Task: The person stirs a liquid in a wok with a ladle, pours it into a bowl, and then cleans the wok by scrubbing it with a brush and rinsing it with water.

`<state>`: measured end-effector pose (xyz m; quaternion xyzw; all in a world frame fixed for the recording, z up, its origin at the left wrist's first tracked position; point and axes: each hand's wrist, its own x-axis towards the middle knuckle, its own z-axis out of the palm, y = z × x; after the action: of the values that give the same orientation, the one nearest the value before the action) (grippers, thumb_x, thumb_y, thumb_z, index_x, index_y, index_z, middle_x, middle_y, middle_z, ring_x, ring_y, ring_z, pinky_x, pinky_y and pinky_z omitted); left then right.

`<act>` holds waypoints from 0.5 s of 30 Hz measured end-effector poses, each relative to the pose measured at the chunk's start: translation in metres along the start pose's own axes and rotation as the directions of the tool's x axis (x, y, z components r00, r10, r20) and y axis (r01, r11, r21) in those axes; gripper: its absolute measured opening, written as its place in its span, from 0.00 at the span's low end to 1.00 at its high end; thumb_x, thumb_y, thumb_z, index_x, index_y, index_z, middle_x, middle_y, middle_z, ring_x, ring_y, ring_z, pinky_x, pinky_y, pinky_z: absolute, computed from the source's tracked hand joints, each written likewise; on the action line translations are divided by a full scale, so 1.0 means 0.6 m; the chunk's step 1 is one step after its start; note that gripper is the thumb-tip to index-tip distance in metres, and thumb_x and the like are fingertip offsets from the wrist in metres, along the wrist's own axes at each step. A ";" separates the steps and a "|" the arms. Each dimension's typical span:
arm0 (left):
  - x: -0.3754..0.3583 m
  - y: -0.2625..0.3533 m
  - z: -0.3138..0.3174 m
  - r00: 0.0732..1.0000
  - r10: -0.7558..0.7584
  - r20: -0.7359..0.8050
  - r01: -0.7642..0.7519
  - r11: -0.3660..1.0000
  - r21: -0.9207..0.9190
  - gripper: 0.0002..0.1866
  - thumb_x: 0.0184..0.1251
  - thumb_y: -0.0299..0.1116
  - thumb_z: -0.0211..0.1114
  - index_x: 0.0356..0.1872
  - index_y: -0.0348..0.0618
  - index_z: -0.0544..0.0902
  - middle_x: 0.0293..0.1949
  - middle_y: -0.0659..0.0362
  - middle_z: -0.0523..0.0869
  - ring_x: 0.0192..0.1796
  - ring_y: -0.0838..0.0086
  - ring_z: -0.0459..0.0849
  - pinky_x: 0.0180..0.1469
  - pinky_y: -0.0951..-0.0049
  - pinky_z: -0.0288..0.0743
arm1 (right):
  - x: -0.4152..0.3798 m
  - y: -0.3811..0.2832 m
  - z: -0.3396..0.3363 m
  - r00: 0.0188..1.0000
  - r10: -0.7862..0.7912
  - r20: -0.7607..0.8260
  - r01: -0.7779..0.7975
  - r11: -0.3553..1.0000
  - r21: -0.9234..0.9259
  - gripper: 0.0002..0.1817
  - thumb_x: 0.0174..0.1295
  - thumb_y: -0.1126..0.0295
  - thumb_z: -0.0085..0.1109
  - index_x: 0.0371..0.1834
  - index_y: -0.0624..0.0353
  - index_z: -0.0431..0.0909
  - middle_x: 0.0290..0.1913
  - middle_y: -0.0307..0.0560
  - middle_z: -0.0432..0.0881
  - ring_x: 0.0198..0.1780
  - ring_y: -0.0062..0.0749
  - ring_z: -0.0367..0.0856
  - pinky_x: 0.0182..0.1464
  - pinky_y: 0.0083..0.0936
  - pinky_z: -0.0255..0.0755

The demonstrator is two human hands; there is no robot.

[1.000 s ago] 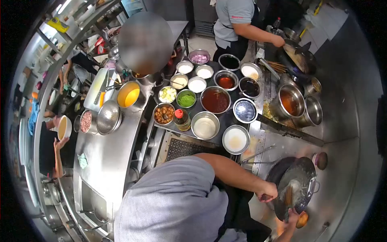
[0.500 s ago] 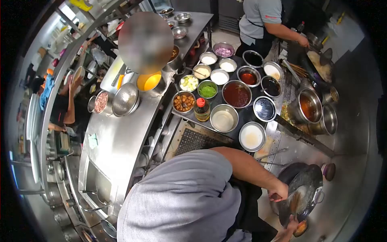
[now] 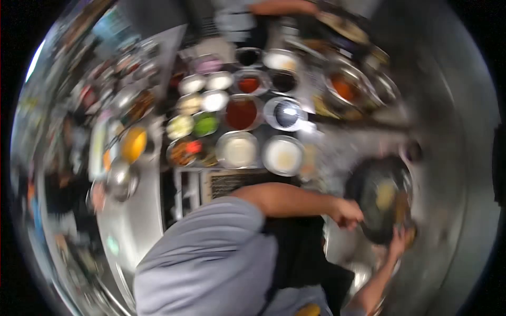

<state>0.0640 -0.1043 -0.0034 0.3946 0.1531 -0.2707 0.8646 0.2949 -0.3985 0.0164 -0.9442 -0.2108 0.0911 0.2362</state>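
A dark wok [image 3: 369,184] is at the right, with a pale yellowish patch [image 3: 386,195] inside it. My left hand [image 3: 348,213] is closed in a fist at the wok's near rim, around its handle, which is mostly hidden by the fingers. At the wok's lower right edge, my right hand [image 3: 401,239] is closed on a brown bamboo brush [image 3: 402,209], whose bristles reach into the wok. Motion blur softens both hands and the wok's contents.
Metal bowls of sauces and ingredients, including a white-filled bowl [image 3: 283,156] and a dark red one [image 3: 241,113], stand ahead of my left arm. A large pot [image 3: 345,87] is beyond. Another person's arm [image 3: 284,7] shows at the top. A steel counter [image 3: 138,216] runs at left.
The whole view has turned and blurred, shifting the bowls and the other person leftward and up. Both hands keep their holds, and the wok appears higher in view.
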 end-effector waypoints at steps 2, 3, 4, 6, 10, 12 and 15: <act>-0.017 0.005 0.000 0.987 -0.130 0.093 0.150 0.956 -0.252 0.11 0.64 0.38 0.61 0.23 0.47 0.76 0.20 0.63 0.77 0.18 0.76 0.73 0.20 0.69 0.64 | 0.000 -0.034 0.035 0.944 0.246 0.222 -0.316 0.869 0.380 0.31 0.63 0.59 0.65 0.70 0.48 0.73 0.66 0.54 0.76 0.64 0.41 0.75 0.66 0.31 0.65; -0.015 -0.002 -0.007 0.977 -0.118 0.176 0.180 0.899 -0.398 0.14 0.65 0.41 0.61 0.20 0.49 0.75 0.17 0.66 0.75 0.18 0.79 0.71 0.19 0.72 0.61 | -0.012 -0.092 0.030 0.853 0.366 0.373 -0.499 0.781 0.374 0.31 0.62 0.55 0.66 0.69 0.48 0.74 0.64 0.54 0.79 0.65 0.44 0.75 0.64 0.32 0.68; -0.044 0.015 0.004 0.981 -0.167 0.096 0.191 0.914 -0.359 0.10 0.68 0.41 0.60 0.28 0.49 0.78 0.20 0.67 0.74 0.19 0.80 0.71 0.18 0.76 0.59 | 0.050 0.077 0.087 0.967 0.016 0.253 0.021 0.990 -0.143 0.34 0.61 0.52 0.66 0.70 0.48 0.72 0.58 0.58 0.82 0.63 0.48 0.79 0.61 0.35 0.72; -0.061 0.020 0.003 0.965 -0.146 0.216 0.241 0.818 -0.523 0.08 0.71 0.40 0.58 0.40 0.48 0.78 0.25 0.67 0.74 0.20 0.81 0.70 0.18 0.77 0.60 | 0.042 -0.067 0.035 0.976 0.185 0.111 -0.116 0.885 -0.450 0.35 0.58 0.49 0.67 0.69 0.47 0.72 0.56 0.61 0.81 0.59 0.54 0.80 0.61 0.40 0.73; -0.054 0.013 -0.016 0.939 -0.095 0.330 0.270 0.797 -0.540 0.07 0.73 0.38 0.54 0.46 0.50 0.75 0.29 0.67 0.74 0.23 0.82 0.71 0.19 0.78 0.62 | 0.033 -0.091 0.012 0.864 0.409 0.294 -0.404 0.911 -0.083 0.35 0.60 0.48 0.66 0.70 0.43 0.71 0.58 0.59 0.81 0.58 0.53 0.80 0.61 0.41 0.73; -0.056 0.010 -0.016 0.939 -0.085 0.334 0.268 0.790 -0.551 0.06 0.73 0.38 0.53 0.41 0.51 0.75 0.28 0.67 0.74 0.24 0.81 0.72 0.20 0.78 0.65 | 0.014 -0.092 0.015 0.881 0.418 0.221 -0.380 0.904 -0.193 0.35 0.60 0.47 0.66 0.70 0.43 0.71 0.58 0.58 0.81 0.58 0.53 0.81 0.61 0.40 0.73; -0.041 0.021 -0.016 0.929 -0.063 0.365 0.274 0.779 -0.564 0.05 0.73 0.38 0.52 0.41 0.51 0.74 0.28 0.67 0.74 0.24 0.81 0.72 0.20 0.77 0.65 | 0.019 -0.129 -0.002 0.811 0.509 0.289 -0.503 0.858 -0.098 0.33 0.62 0.47 0.63 0.71 0.40 0.70 0.56 0.56 0.83 0.58 0.51 0.81 0.61 0.40 0.73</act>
<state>0.0513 -0.0815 0.0097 0.0316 0.1217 -0.3459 0.9298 0.2777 -0.3321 0.0539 -0.9424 0.0131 0.2935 0.1599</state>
